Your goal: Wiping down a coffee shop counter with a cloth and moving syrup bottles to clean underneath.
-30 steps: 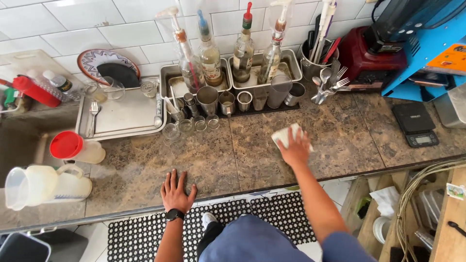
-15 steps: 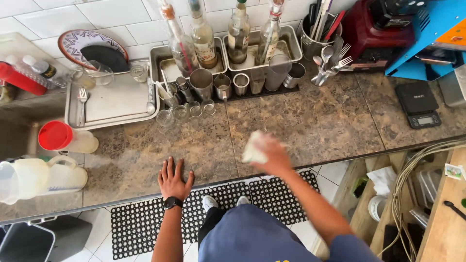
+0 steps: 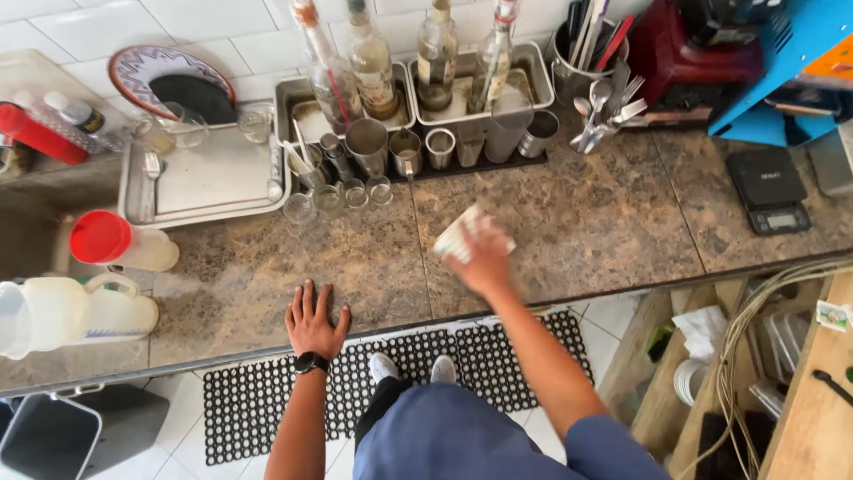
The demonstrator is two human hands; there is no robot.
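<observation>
My right hand (image 3: 486, 260) presses a pale folded cloth (image 3: 455, 238) flat on the brown speckled stone counter (image 3: 577, 222), near the counter's middle. My left hand (image 3: 314, 321) lies flat and open on the counter's front edge, fingers spread, with a black watch (image 3: 311, 362) on the wrist. Just beyond the cloth stand several small clear glasses (image 3: 355, 193) and metal cups (image 3: 404, 151).
Metal trays with bottles (image 3: 373, 67) line the tiled back wall. A steel tray (image 3: 206, 182) sits at the left, with a red-lidded container (image 3: 120, 242) and a white jug (image 3: 75, 311) nearer. A black scale (image 3: 769, 188) and a utensil holder (image 3: 591, 62) are at the right. A black rubber mat (image 3: 267, 400) covers the floor.
My right hand has slid the cloth leftward across the counter, then a little back toward the cups. My left hand has stayed flat at the front edge.
</observation>
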